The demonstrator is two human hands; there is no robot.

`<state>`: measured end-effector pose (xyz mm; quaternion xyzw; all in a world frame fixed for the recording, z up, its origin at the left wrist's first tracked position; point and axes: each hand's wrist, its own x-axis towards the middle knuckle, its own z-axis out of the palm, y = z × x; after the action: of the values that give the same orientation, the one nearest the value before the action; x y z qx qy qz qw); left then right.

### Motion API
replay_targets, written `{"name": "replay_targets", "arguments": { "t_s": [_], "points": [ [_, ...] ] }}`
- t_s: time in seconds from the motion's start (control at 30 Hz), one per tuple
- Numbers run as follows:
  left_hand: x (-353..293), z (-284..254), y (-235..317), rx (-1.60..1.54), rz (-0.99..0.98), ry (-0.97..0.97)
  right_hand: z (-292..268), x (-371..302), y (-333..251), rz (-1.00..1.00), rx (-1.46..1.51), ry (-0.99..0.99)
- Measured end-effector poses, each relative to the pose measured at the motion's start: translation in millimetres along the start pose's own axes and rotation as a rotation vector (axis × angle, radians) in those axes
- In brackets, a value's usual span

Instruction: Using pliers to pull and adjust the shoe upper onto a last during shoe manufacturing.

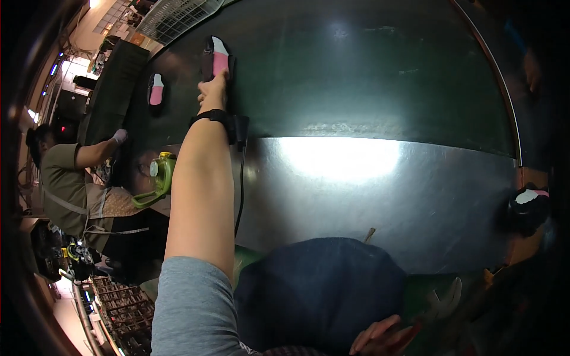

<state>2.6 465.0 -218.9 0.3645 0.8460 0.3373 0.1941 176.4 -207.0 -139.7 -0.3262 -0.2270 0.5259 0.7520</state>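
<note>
My left hand is stretched far forward, and its fingers grip the near end of a pink, white and black shoe that lies on the dark green belt. A black strap with a small box and a hanging cable wraps my left wrist. My right hand sits low at the bottom edge beside a dark blue rounded shape. Its fingers are only partly in view, and something reddish lies against them.
A second pink and white shoe lies further left on the belt. A third shoe sits at the right edge. A shiny metal table lies between me and the belt. At the left, a co-worker sits near a green hand tool.
</note>
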Motion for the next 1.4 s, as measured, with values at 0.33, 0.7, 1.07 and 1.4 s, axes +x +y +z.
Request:
{"name": "replay_targets", "arguments": {
  "t_s": [0.33,0.7,1.07,1.4],
  "points": [
    [-113.1,-78.8,36.3,-0.905,-0.391,-0.730,23.9,2.8,-1.0,-0.087,-0.002,0.274],
    [-273.7,-348.0,-74.4,-0.414,-0.014,-1.610,5.4,-44.8,-42.0,-0.325,-0.260,0.462],
    [-369.7,-391.2,-156.0,0.381,0.647,-1.653,57.7,-86.9,-25.4,0.002,-0.362,0.152],
    [-426.5,-427.1,-264.9,0.024,0.737,-1.059,64.9,-127.9,7.5,-0.048,-1.195,0.103]
  ]
}}
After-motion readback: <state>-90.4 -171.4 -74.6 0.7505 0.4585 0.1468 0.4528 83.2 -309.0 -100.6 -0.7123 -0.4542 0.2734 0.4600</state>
